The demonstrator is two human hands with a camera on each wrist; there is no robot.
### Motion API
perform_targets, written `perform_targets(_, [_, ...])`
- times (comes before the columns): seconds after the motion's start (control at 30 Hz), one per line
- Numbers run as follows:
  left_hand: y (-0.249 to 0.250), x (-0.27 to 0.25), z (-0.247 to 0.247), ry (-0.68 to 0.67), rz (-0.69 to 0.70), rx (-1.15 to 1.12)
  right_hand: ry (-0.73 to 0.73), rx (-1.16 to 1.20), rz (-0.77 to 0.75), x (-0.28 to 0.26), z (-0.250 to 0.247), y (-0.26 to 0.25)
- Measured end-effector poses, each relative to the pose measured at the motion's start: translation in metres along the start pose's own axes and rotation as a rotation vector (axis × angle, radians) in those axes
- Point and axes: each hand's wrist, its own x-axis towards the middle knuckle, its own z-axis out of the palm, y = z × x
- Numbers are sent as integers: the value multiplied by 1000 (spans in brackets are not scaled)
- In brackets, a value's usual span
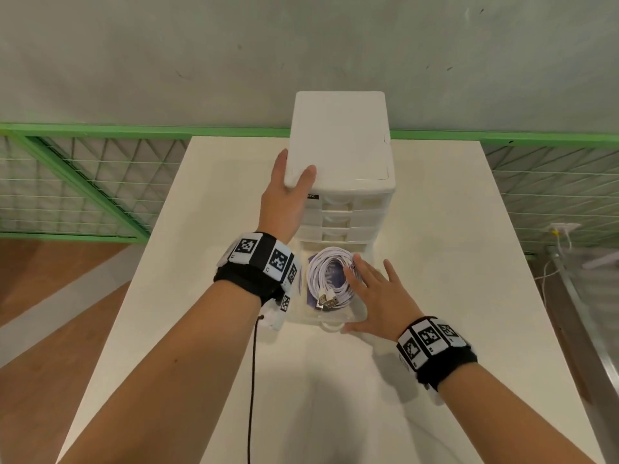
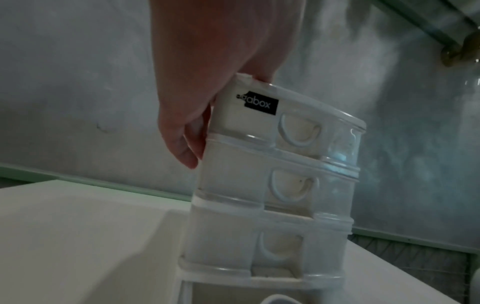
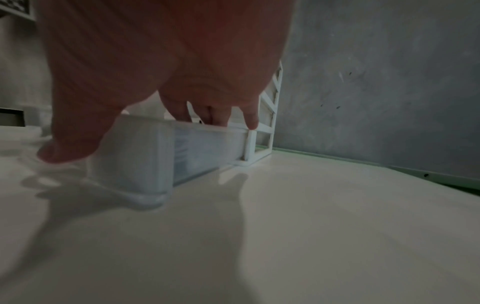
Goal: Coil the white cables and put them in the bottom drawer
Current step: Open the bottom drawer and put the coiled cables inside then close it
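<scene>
The white cables (image 1: pixel 330 279) lie coiled in a loose ring inside the bottom drawer (image 1: pixel 335 318), which stands pulled out toward the near edge of the tabletop (image 1: pixel 452 262); the plug ends rest at the near side of the ring, over something dark and purplish on the drawer floor. The drawer's long axis runs near to far, straight back into its slot, so the closing push has to go along that line. The right hand (image 1: pixel 375 296) is the nearer one — it sits at the drawer's near right corner, fingers spread and straight, fingertips over the right rim and against the coil, thumb down by the front lip, gripping nothing. The left hand (image 1: pixel 284 199) is farther off and higher, clasping the near left corner of the drawer unit (image 1: pixel 338 142) with thumb on top and fingers down the side, which looks like bracing. The three upper drawers are closed. By my reading the coiling and placing are done, and what remains is sliding the drawer home — the coil rides close to the rim, so a loop could catch the frame.
</scene>
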Motion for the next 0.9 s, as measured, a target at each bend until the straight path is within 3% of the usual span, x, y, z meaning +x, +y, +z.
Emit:
perform_targets(0.23, [1,2,-3,-39,4,59,-102,-39,12,17,-22,-2])
perform_targets(0.5, [1,1,-3,-22,-1,86,-62,63,71,13,-23,-6])
perform_targets(0.9, [3,1,-7,-66,4,124,-204,-138,143,39,-37,-14])
